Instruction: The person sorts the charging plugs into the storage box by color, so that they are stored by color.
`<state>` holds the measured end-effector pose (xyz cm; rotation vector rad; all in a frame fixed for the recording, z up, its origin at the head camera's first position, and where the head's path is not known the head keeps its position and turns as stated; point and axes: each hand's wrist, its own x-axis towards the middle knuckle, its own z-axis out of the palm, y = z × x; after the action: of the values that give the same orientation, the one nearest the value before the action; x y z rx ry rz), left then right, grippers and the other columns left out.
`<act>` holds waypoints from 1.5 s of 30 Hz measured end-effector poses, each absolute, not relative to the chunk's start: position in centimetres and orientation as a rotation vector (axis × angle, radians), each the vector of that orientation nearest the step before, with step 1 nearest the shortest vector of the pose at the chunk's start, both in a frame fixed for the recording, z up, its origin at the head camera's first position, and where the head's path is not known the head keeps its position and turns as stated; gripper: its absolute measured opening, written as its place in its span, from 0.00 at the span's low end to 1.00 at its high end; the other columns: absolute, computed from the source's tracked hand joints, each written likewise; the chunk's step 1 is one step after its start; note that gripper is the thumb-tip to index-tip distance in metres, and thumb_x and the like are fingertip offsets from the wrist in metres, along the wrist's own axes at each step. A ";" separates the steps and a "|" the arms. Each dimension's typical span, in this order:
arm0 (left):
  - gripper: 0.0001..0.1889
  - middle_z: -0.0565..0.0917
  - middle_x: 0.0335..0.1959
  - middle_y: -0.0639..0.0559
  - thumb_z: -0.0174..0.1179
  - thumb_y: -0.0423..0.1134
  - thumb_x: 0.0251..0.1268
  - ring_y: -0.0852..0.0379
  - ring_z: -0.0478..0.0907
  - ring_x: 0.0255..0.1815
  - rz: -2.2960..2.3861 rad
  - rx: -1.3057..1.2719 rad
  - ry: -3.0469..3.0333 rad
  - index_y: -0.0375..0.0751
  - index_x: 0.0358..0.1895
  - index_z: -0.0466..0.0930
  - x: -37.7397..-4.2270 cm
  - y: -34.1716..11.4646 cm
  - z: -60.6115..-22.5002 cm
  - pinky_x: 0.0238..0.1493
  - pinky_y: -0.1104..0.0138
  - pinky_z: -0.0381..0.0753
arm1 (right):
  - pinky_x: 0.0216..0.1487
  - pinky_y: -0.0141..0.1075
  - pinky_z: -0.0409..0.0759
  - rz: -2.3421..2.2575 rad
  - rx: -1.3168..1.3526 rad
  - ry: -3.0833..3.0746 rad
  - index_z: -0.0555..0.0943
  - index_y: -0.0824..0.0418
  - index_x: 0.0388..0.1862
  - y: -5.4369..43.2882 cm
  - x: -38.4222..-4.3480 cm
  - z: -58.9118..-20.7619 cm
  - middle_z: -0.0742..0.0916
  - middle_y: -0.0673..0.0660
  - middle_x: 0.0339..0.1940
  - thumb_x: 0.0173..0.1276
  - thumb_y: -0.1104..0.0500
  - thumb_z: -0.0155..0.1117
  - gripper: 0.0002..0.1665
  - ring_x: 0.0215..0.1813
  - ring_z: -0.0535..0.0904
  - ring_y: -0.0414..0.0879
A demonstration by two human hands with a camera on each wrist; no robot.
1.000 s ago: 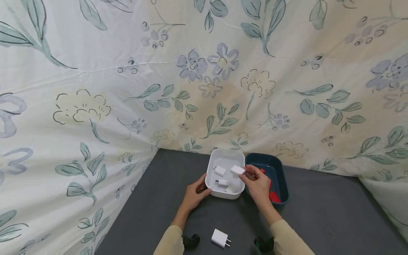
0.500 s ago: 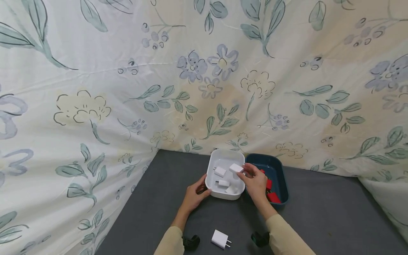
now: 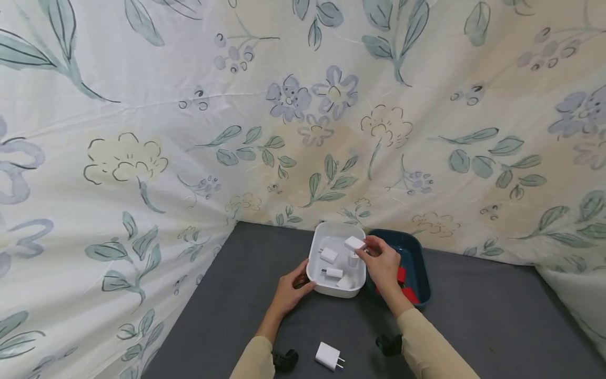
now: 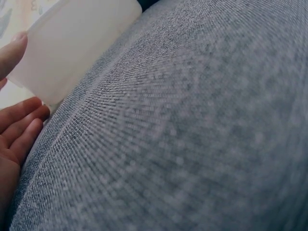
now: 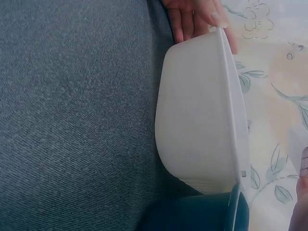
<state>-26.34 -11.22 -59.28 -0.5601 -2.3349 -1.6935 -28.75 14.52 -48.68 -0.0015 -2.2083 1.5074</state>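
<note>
A white plastic bin (image 3: 326, 226) stands at the back of the grey table, with several white charger plugs (image 3: 329, 255) inside. At its near left corner my left hand (image 3: 288, 292) grips it, thumb at the rim and fingers along the outer side; the left wrist view shows the loosely curled fingers (image 4: 21, 126) low by the wall. Over the bin's right side my right hand (image 3: 384, 262) pinches a white charger (image 3: 354, 243) between thumb and fingers. Another white plug (image 3: 353, 259) shows just beneath it. A further charger (image 3: 328, 356), prongs out, lies on the table between my forearms.
A dark blue bin (image 3: 423, 263) adjoins the white bin on the right, with red pieces (image 3: 410, 295) inside, partly hidden by my right hand. Floral cloth (image 3: 265, 121) hangs behind and to the left. The grey table (image 3: 492, 316) extends right.
My right hand has lifted the charger slightly and moved it a little away from me. A plug now shows beneath it. The left hand keeps its place on the white bin.
</note>
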 end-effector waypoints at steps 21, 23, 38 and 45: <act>0.34 0.78 0.59 0.29 0.64 0.36 0.65 0.35 0.78 0.59 -1.726 -0.581 -2.371 0.31 0.72 0.62 -24.1 -11.3 -54.9 0.58 0.43 0.77 | 0.52 0.29 0.80 1.577 -0.010 -2.165 0.83 0.62 0.53 14.3 -29.2 -48.2 0.88 0.61 0.48 0.54 0.64 0.76 0.25 0.52 0.86 0.53; 0.34 0.79 0.59 0.29 0.64 0.37 0.65 0.35 0.78 0.59 -1.714 -0.582 -2.371 0.32 0.72 0.62 -24.1 -11.3 -54.9 0.58 0.43 0.77 | 0.52 0.30 0.80 1.566 -0.023 -2.168 0.83 0.62 0.53 14.5 -29.2 -48.2 0.88 0.61 0.48 0.55 0.64 0.76 0.24 0.51 0.86 0.53; 0.35 0.79 0.59 0.31 0.64 0.36 0.64 0.36 0.78 0.60 -1.719 -0.539 -2.364 0.37 0.73 0.62 -25.4 -10.9 -57.5 0.59 0.41 0.76 | 0.48 0.27 0.84 1.499 -0.077 -2.242 0.84 0.60 0.51 15.8 -28.7 -49.1 0.89 0.58 0.45 0.57 0.62 0.75 0.21 0.46 0.87 0.51; 0.34 0.82 0.59 0.44 0.66 0.43 0.63 0.50 0.81 0.58 -1.676 -0.506 -2.359 0.49 0.73 0.65 -26.3 -10.9 -59.0 0.57 0.56 0.82 | 0.44 0.23 0.83 1.473 -0.114 -2.268 0.84 0.58 0.49 16.4 -28.3 -49.4 0.89 0.58 0.44 0.58 0.61 0.74 0.18 0.43 0.86 0.49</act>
<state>-26.32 -10.89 -59.00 -0.5061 -2.3591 -1.6760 -28.28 16.36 -49.39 -0.1143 -2.2683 1.4732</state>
